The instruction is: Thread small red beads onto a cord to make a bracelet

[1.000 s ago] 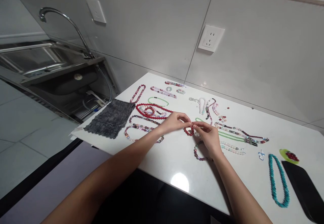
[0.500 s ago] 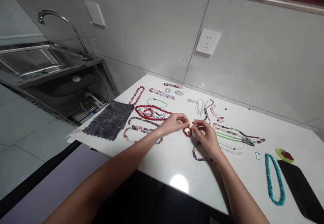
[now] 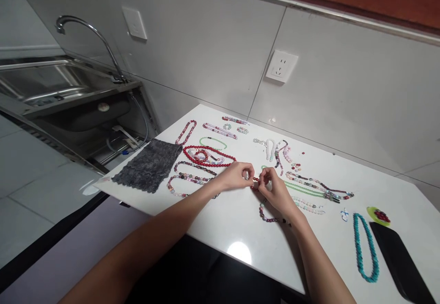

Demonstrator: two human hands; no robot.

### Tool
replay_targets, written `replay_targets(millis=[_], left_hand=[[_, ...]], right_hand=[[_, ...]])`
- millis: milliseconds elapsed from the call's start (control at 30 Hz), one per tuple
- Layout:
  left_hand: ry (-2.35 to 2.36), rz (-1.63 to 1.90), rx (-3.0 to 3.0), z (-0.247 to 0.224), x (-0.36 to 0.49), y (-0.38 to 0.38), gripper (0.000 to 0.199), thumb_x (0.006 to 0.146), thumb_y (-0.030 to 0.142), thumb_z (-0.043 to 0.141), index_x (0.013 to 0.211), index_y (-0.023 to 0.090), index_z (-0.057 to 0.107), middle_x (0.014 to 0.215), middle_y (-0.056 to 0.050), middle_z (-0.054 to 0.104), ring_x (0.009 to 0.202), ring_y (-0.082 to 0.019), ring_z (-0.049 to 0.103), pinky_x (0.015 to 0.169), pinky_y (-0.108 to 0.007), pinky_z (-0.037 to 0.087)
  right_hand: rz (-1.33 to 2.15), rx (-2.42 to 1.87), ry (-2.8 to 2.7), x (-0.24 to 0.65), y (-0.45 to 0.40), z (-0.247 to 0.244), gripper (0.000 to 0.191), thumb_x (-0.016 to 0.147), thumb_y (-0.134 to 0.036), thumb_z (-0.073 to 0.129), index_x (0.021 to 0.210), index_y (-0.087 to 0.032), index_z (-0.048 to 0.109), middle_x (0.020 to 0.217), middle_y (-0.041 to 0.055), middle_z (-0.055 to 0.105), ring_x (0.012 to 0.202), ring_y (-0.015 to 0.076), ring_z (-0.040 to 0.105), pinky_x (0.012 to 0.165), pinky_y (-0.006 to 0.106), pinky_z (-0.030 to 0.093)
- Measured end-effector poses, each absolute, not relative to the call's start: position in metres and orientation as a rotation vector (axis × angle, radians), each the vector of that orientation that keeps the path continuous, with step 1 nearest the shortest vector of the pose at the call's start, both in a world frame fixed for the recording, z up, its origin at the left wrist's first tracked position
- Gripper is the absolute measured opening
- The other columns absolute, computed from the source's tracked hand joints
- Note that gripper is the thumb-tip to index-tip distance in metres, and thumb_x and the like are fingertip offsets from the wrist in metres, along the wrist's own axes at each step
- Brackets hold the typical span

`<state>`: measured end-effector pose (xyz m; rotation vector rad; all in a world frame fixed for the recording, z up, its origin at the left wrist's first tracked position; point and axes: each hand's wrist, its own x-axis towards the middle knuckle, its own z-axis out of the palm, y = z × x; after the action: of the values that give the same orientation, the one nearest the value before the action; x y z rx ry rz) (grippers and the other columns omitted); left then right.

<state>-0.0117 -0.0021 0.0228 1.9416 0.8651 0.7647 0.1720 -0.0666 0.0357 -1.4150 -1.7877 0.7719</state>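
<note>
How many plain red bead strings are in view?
3 visible: a large loop, a small ring inside it, and a partly hidden one between the left hand and right hand. Others may be covered.

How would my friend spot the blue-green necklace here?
On the white table, look well to the right of the right hand, towards a flat black slab. Just left of the slab lies the turquoise necklace in a long, narrow loop. It's the only strand there that is bright blue-green all the way round.

Muted grey indoor light, edges stretched.
Round white glare on table (image 3: 220, 217); soft shadow beside right forearm (image 3: 311, 244); red beads (image 3: 255, 180) slightly blurred.
</note>
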Motion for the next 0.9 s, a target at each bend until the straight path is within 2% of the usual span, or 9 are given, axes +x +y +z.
replay_targets(millis=[333, 500, 900], left_hand=[[0.836, 0.723, 1.767, 0.0256, -0.0128, -0.0018, 0.013, 0.066, 0.024, 0.060, 0.076, 0.016, 0.063, 0.067, 0.002, 0.054, 0.061, -0.010, 0.043, 0.053, -0.020, 0.030], [0.763, 0.697, 1.662, 0.0209, -0.0109, 0.0015, 0.015, 0.065, 0.026, 0.063, 0.075, 0.014, 0.062, 0.065, 0.002, 0.056, 0.058, -0.009, 0.045, 0.054, -0.021, 0.033], [0.629, 0.612, 1.567, 0.0209, -0.0121, 0.0002, 0.015, 0.059, 0.018, 0.063, 0.073, 0.013, 0.067, 0.062, 0.001, 0.056, 0.057, -0.009, 0.048, 0.054, -0.022, 0.035]], right_hand=[[0.885, -1.384, -1.758, 0.1686, -0.0698, 0.0397, 0.009, 0.090, -0.031, 0.045, 0.094, -0.023, 0.044, 0.086, 0.0012, 0.054, 0.076, 0.0168, 0.053, 0.071, 0.031, 0.042], [0.914, -1.345, -1.717, 0.1684, -0.0690, 0.0399, 0.007, 0.090, -0.029, 0.045, 0.094, -0.023, 0.042, 0.087, 0.0004, 0.050, 0.075, 0.0156, 0.053, 0.071, 0.031, 0.042], [0.845, -1.402, -1.716, 0.1741, -0.0648, 0.0325, 0.009, 0.086, -0.030, 0.045, 0.092, -0.023, 0.044, 0.082, -0.0001, 0.050, 0.069, 0.0148, 0.047, 0.066, 0.029, 0.040]])
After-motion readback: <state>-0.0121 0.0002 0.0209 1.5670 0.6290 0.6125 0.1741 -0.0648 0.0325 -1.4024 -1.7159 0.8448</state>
